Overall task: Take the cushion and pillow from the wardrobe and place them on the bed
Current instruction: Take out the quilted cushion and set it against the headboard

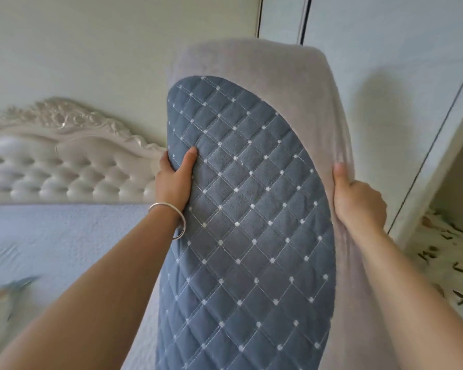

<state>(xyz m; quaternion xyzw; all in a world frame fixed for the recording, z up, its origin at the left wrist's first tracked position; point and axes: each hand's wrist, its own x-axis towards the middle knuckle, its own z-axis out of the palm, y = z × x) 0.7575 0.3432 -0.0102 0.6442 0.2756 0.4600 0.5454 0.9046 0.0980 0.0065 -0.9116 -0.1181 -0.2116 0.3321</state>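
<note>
A long pillow [251,209] with a blue quilted face and a pale grey plush border stands upright in front of me, filling the middle of the view. My left hand [174,180] grips its left edge, thumb pressed on the blue quilting. My right hand [358,201] clutches the grey fabric on its right edge. The bed [64,249], covered in a pale blue sheet, lies to the left below the pillow. The wardrobe [439,161] stands at the right with its white sliding door partly open. No second cushion shows.
A cream tufted headboard [64,166] with carved trim stands against the wall at the left. Inside the wardrobe at the lower right lies folded bedding [449,263] with a leaf print. A silver bangle [171,217] circles my left wrist.
</note>
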